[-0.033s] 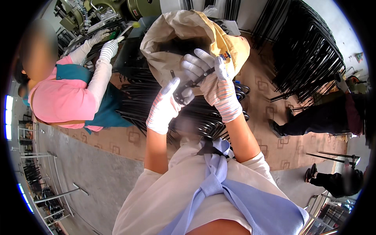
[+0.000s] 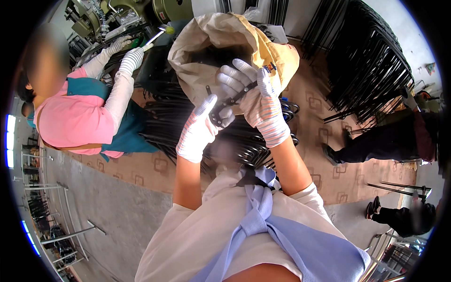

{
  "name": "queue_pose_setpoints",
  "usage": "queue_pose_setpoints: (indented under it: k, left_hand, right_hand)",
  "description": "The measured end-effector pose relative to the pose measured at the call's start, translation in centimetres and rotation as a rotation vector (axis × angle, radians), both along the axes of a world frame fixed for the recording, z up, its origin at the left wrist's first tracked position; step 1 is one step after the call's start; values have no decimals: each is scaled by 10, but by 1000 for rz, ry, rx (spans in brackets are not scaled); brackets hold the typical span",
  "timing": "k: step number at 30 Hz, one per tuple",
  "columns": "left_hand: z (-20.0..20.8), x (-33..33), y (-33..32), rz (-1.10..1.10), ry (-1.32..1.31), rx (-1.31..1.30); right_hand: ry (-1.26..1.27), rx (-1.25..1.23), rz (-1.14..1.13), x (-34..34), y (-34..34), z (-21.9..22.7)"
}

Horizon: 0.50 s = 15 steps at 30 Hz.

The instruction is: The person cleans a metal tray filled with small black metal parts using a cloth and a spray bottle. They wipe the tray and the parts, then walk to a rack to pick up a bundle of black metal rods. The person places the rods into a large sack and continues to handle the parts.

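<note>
Both my hands wear white striped gloves and are raised in front of an open paper sack (image 2: 188,35). Between them is a black, flat metal linkage (image 2: 231,100), with holes along it and short arms that jut out. My left hand (image 2: 196,131) grips its lower end, thumb pointing up and fingertips curled round from beneath. My right hand (image 2: 262,105) holds the upper end between thumb and palm, its other fingers loosely bent toward the sack. The dark inside of the sack is blurred.
Bent black metal tubes (image 2: 176,124) lie stacked below the sack. More black frames (image 2: 366,61) lean at the right. A co-worker in a pink top (image 2: 77,120) stands close on the left, holding a tool with a yellow-green head (image 2: 169,29). Another person's dark-trousered legs (image 2: 376,143) show at right.
The co-worker's yellow-green-headed tool has shifted slightly to the right. My left hand has moved a touch to the right; the linkage stays in both my hands.
</note>
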<state>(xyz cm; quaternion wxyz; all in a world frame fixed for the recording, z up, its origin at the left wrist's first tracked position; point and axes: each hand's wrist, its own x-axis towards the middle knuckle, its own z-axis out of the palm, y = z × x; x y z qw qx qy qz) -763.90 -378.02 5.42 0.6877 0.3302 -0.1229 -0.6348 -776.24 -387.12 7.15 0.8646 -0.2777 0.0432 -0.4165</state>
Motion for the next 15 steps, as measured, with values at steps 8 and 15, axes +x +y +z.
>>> queue_pose_setpoints:
  k: [8, 15]
  left_hand:
    - [-35, 16, 3, -224, 63, -205]
    - [-46, 15, -1, -163, 442, 63]
  right_hand:
    - [10, -64, -19, 4, 0, -2]
    - [164, -372, -109, 5, 6, -5]
